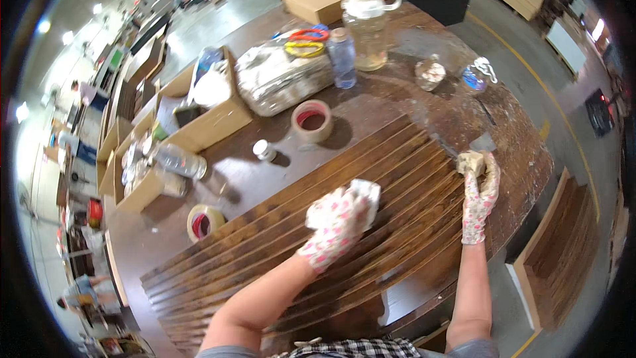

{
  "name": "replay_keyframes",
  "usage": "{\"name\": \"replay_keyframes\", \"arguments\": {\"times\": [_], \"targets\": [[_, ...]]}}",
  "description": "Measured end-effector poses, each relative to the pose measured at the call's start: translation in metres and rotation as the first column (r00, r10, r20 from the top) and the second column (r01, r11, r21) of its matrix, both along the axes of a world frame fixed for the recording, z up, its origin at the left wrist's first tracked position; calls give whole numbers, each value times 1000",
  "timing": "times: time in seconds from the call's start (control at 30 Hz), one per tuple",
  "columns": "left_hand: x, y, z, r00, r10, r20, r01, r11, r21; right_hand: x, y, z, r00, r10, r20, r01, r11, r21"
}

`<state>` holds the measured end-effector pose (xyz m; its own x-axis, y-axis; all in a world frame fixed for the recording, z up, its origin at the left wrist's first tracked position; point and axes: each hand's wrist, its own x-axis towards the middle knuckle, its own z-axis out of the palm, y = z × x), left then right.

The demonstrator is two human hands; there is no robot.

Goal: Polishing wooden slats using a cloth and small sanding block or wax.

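A brown ribbed wooden panel lies slantwise across the table in front of me. My left hand, in a white glove with pink spots, is closed on a white cloth over the middle of the panel's ribs. At the panel's right end, my right hand wears a matching glove. Its fingers are closed round a crumpled beige wad, whose kind I cannot make out. The palm side of my left hand is hidden.
Beyond the panel stand tape rolls, a small white bottle, a cardboard box of supplies, a wrapped bundle with scissors, a blue bottle and a large clear jug. More panels lean at the right.
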<state>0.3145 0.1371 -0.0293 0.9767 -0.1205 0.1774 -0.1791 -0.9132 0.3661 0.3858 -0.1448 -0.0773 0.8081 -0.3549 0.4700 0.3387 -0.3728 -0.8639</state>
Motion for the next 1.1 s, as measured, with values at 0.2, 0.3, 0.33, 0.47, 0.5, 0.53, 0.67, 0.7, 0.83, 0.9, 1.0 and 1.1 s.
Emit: {"name": "replay_keyframes", "arguments": {"times": [0.2, 0.3, 0.33, 0.47, 0.5, 0.53, 0.67, 0.7, 0.83, 0.9, 1.0, 1.1], "targets": [[-162, 171, -10, 989, 118, 93, -138, 956, 258, -34, 58, 27, 973, 232, -22, -216, 935, 281], [-231, 240, -11, 951, 248, 184, -292, 916, 277, -75, 136, 43, 930, 368, -25, -356, 914, 193], [-252, 262, -11, 937, 267, 223, -324, 905, 276, -90, 164, 47, 911, 410, -45, -394, 898, 195], [-343, 363, -10, 902, 361, 236, -412, 882, 227, -154, 265, 53, 773, 634, 11, -634, 771, 61], [-366, 388, -9, 887, 388, 250, -443, 869, 221, -173, 290, 58, 733, 680, -23, -680, 733, -2], [-385, 410, -7, 874, 409, 263, -467, 857, 219, -191, 309, 62, 695, 717, -60, -719, 692, -60], [-477, 505, -17, 745, 627, 229, -626, 775, -87, -260, 395, 70, 508, 860, -48, -827, 472, -307], [-500, 522, -19, 732, 659, 172, -658, 749, -72, -274, 416, 70, 462, 886, -42, -841, 423, -338], [-575, 544, -33, 370, 929, 14, -766, 314, -562, -334, 490, 66, 333, 940, -78, -888, 285, -362], [-582, 529, -30, 291, 952, -92, -554, 89, -828, -356, 531, 69, 292, 953, -78, -875, 233, -423], [-594, 507, -62, 206, 976, -72, -773, 118, -623, -392, 589, 68, 233, 968, -89, -886, 173, -430], [-586, 498, -88, 196, 974, -117, -682, 50, -730, -426, 632, 60, 175, 982, -69, -882, 125, -454]]}}
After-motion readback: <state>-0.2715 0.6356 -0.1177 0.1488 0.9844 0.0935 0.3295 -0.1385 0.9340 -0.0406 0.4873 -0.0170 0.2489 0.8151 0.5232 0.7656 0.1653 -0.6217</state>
